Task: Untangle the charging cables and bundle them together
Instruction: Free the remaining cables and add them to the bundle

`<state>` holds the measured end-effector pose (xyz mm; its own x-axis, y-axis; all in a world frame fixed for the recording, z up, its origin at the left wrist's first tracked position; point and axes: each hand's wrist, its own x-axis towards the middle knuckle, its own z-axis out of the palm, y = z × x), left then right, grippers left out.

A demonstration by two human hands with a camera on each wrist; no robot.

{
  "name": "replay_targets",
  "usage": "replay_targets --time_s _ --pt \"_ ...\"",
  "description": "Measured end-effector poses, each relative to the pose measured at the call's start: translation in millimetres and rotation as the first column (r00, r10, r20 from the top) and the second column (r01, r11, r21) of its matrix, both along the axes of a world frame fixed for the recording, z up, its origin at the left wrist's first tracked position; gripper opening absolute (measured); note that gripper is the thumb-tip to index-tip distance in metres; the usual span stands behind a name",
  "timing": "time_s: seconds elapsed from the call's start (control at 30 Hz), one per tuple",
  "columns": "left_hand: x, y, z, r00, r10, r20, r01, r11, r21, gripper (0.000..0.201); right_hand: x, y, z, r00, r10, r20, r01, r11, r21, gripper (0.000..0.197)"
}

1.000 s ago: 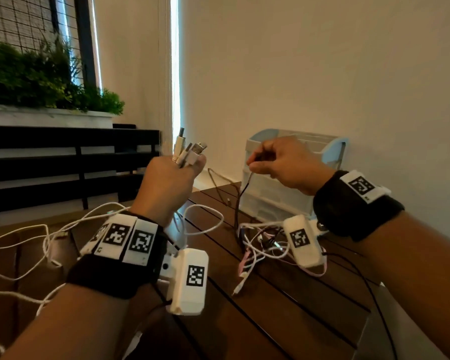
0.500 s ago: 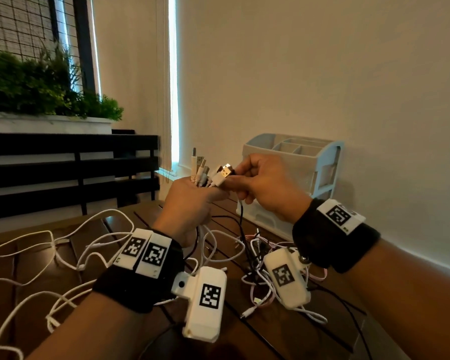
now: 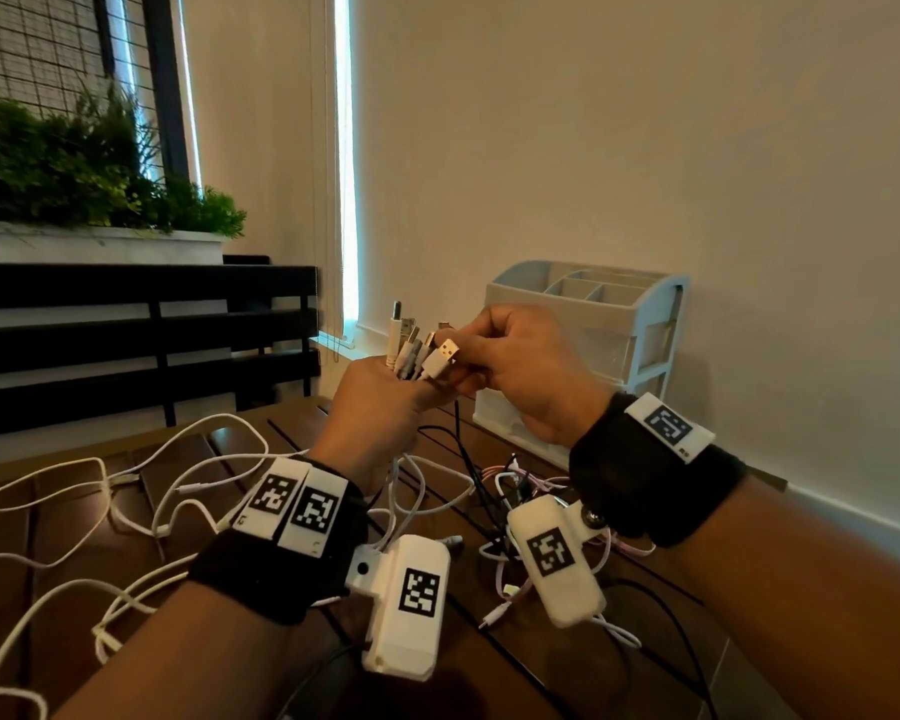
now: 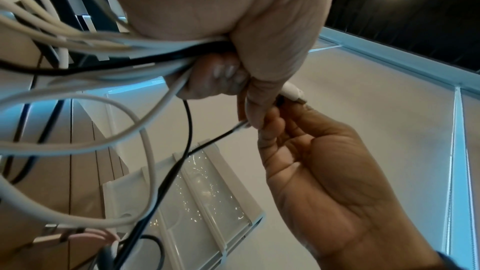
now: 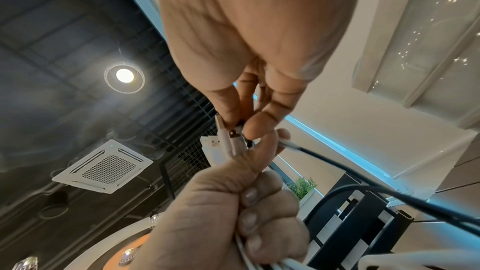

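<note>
My left hand [image 3: 372, 407] is raised over the table in a fist that grips several cable ends, their white and metal plugs [image 3: 417, 345] fanned out above the fingers. White and black cords [image 4: 109, 56] trail from that fist down to the table. My right hand [image 3: 510, 366] meets it from the right, thumb and fingers pinching the end of a thin black cable [image 5: 350, 168] right at the bunch of plugs [image 5: 228, 143]. The black cable [image 3: 463, 449] hangs down to a tangle of white, pink and black cables [image 3: 510, 491] on the table.
Loose white cables [image 3: 89, 506] sprawl over the dark wooden table [image 3: 489, 667] at the left. A white desk organiser with compartments and drawers [image 3: 593, 345] stands against the wall behind my hands. A planter with greenery [image 3: 74, 168] sits on a ledge at the far left.
My right hand has carried the black cable end left to the plugs in my left fist. Both hands have come lower and closer together.
</note>
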<state>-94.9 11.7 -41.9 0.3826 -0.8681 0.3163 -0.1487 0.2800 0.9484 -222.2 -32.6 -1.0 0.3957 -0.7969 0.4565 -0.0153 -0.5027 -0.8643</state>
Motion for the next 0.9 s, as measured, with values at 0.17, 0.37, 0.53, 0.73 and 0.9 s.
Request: replay_targets --time_s 0.17,0.37,0.53,0.73,0.9 --pt "5.1 2.6 5.3 0.997 -0.055 -0.051 0.053 0.998 -0.036 0.011 -10.2 -1.4 -6.0 0.988 0.115 -0.102 -0.098 0.982 0.159 0.019" --pt "1.7 3.5 6.0 0.993 -0.108 -0.049 0.106 0.994 -0.039 0.021 -11.7 -3.6 -28.2 0.844 0.309 -0.439 -0.245 0.949 0.198 0.017" --pt "8.6 -2.4 3.7 0.997 -0.061 -0.042 0.060 0.998 -0.024 0.024 -15.7 -22.5 -21.5 0.667 -0.352 -0.657 -0.032 0.867 -0.497 0.013" --pt "23.1 2.1 18.3 0.993 -0.020 -0.119 0.004 0.991 -0.130 0.026 -20.6 -32.2 -35.4 0.519 -0.473 -0.712 -0.182 0.753 -0.632 0.011" --pt "37.4 7.1 21.9 0.996 0.020 -0.090 -0.028 0.996 -0.088 0.026 -28.8 -48.6 -42.3 0.466 -0.599 -0.652 0.028 0.746 -0.665 0.004"
